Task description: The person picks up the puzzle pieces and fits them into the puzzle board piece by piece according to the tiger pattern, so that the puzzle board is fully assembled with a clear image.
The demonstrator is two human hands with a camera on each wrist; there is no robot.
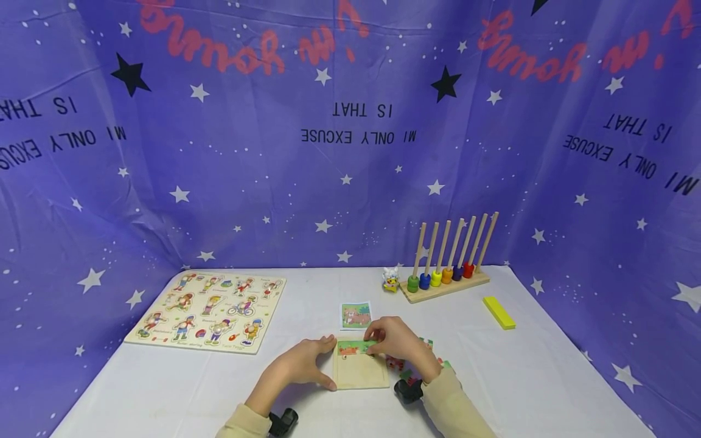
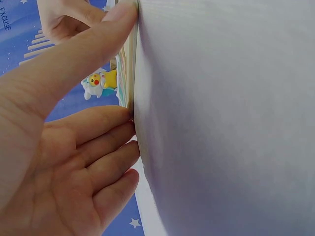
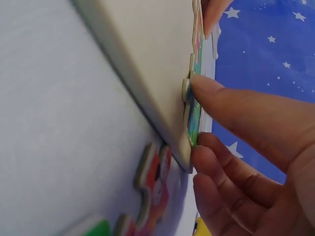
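A pale wooden puzzle tray point(image 1: 361, 372) lies on the table with a strip of picture pieces point(image 1: 347, 348) along its far side. My left hand point(image 1: 304, 361) rests against the tray's left edge, thumb at the near corner and fairly straight fingers at the far one. At the far right corner, my right hand point(image 1: 398, 338) pinches a green-and-blue puzzle piece point(image 3: 194, 115), its thumb on the piece's face. Loose puzzle pieces point(image 3: 156, 179) lie right of the tray, partly hidden by the right arm. Just behind the tray is a picture card point(image 1: 356, 316) showing a brown animal.
A peg puzzle board point(image 1: 210, 313) with sports figures lies at left. A small toy figure point(image 1: 390, 280) stands at the back, beside a wooden rack point(image 1: 446, 286) of upright rods and coloured beads. Farther right lies a yellow block point(image 1: 499, 313). A purple starry cloth point(image 1: 350, 201) hangs behind.
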